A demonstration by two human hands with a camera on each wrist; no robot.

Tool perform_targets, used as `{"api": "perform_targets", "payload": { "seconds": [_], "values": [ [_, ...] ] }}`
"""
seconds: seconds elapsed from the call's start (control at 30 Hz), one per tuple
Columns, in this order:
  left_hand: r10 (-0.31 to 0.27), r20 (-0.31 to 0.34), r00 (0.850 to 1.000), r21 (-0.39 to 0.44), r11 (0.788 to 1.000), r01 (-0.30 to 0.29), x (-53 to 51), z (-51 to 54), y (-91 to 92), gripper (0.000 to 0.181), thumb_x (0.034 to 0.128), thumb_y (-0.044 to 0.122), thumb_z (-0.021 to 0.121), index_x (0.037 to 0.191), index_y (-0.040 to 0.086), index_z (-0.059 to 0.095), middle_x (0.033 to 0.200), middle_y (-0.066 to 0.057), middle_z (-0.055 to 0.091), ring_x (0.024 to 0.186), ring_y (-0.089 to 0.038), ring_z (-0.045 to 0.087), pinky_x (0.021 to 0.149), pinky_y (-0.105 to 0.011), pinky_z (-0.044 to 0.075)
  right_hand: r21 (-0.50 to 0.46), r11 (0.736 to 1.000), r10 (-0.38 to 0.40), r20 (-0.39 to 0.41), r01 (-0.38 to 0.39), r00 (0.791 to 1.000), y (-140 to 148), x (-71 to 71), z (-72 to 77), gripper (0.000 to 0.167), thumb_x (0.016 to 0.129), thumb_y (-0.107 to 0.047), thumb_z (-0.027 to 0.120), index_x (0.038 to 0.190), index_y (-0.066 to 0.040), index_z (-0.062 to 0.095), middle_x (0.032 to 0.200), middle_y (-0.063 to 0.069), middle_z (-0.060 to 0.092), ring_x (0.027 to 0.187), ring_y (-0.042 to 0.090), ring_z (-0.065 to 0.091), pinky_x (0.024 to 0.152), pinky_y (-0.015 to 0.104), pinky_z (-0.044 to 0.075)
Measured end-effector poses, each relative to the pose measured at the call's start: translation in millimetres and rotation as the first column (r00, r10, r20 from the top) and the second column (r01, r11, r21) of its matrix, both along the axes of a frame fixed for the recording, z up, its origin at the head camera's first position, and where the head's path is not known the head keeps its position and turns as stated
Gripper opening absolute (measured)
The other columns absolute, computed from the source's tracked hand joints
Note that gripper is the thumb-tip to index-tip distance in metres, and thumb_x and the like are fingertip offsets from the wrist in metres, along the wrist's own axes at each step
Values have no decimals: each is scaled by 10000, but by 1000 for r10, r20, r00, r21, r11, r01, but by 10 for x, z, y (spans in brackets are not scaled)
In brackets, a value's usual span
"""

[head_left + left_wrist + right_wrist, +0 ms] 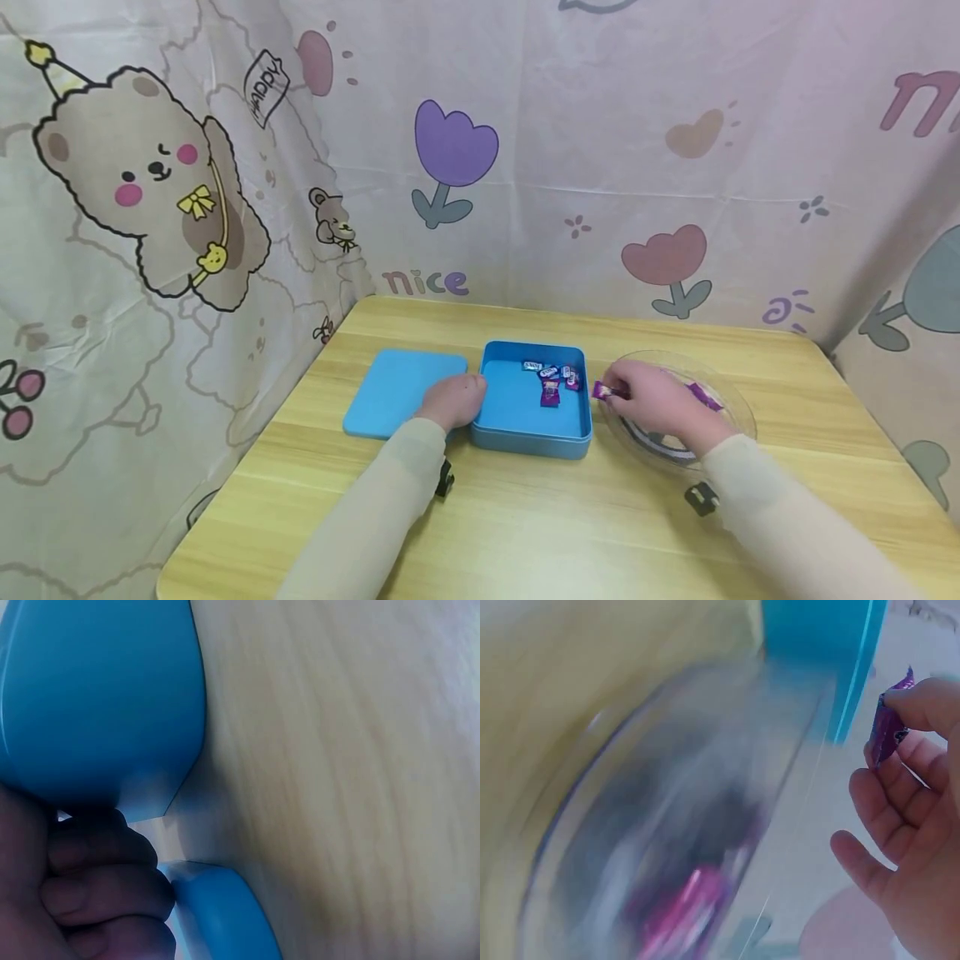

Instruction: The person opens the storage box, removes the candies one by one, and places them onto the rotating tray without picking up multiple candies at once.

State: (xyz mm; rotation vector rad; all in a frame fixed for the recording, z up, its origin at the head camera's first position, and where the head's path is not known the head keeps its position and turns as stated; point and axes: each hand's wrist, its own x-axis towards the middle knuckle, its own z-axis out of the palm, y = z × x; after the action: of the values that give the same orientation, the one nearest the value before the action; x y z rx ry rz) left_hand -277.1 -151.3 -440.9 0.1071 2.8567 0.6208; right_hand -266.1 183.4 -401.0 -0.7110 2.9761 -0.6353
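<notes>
A blue square tin box (pixel 532 446) stands uncovered on the table, several small wrapped candies (pixel 550 392) lying inside toward its right. Against the box's left wall is my left hand (pixel 456 402), its fingers curled at the rim; the left wrist view shows those bent fingers (pixel 112 889) beside the blue wall (pixel 105 697). Between thumb and fingertips my right hand (pixel 656 400) pinches a purple wrapped candy (pixel 889 727), just off the box's right side. Beneath that hand sits a clear round bowl (pixel 742 417) with more candy (pixel 705 396) in it.
To the left, partly behind my left hand, a blue lid (pixel 401 383) lies flat on the wooden table (pixel 540 525). A printed curtain (pixel 540 192) hangs at the back and along both sides.
</notes>
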Motion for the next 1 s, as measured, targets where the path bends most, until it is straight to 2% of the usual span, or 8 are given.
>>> {"api": "perform_targets", "payload": {
  "seconds": [0.23, 0.33, 0.47, 0.63, 0.87, 1.0],
  "values": [
    [-9, -14, 1000, 6, 1000, 9, -14, 7, 26, 536, 1065, 394, 181, 735, 130, 511, 717, -75, 432, 711, -253, 505, 713, -386, 412, 1, 997, -71, -24, 71, 997, 668, 85, -104, 103, 872, -157, 734, 931, -171, 651, 791, -58, 591, 721, 149, 542, 661, 372, 474],
    [-10, -17, 1000, 12, 1000, 10, -14, 12, 31, 531, 1069, 388, 192, 735, 128, 511, 718, -78, 431, 713, -256, 502, 718, -391, 412, -1, 995, -102, 2, 102, 995, 907, 125, -160, 99, 868, -142, 732, 929, -136, 654, 774, -41, 593, 709, 158, 542, 657, 383, 471],
    [-6, -19, 1000, 19, 1000, 6, -9, 2, 11, 526, 1076, 380, 210, 735, 126, 519, 713, -81, 443, 696, -257, 495, 707, -392, 413, 32, 990, -135, 25, 135, 990, 1120, 185, -237, 108, 869, -131, 733, 945, -88, 669, 810, -15, 622, 751, 195, 585, 723, 477, 509],
    [-1, -15, 1000, 24, 1000, 1, -21, -18, -26, 528, 1070, 382, 205, 729, 124, 515, 708, -77, 441, 675, -255, 486, 685, -384, 408, 92, 982, -168, 3, 167, 986, 1206, 236, -302, 156, 847, -115, 762, 977, -58, 696, 894, 43, 663, 850, 297, 646, 816, 611, 490],
    [-5, -12, 1000, 18, 1000, 5, -3, -10, -20, 519, 1071, 379, 211, 732, 121, 509, 715, -79, 456, 670, -252, 489, 662, -375, 405, 144, 973, -172, -78, 181, 982, 1189, 254, -354, 189, 824, -102, 775, 996, -62, 708, 903, 57, 650, 855, 306, 644, 809, 592, 500],
    [-3, -8, 1000, 22, 1000, 4, 6, 6, -9, 520, 1076, 375, 219, 730, 119, 511, 714, -83, 469, 659, -253, 486, 645, -373, 404, 145, 972, -171, -93, 183, 981, 1190, 269, -359, 223, 816, -109, 779, 1018, -48, 707, 932, 88, 657, 892, 359, 648, 825, 611, 489]
  ]
}}
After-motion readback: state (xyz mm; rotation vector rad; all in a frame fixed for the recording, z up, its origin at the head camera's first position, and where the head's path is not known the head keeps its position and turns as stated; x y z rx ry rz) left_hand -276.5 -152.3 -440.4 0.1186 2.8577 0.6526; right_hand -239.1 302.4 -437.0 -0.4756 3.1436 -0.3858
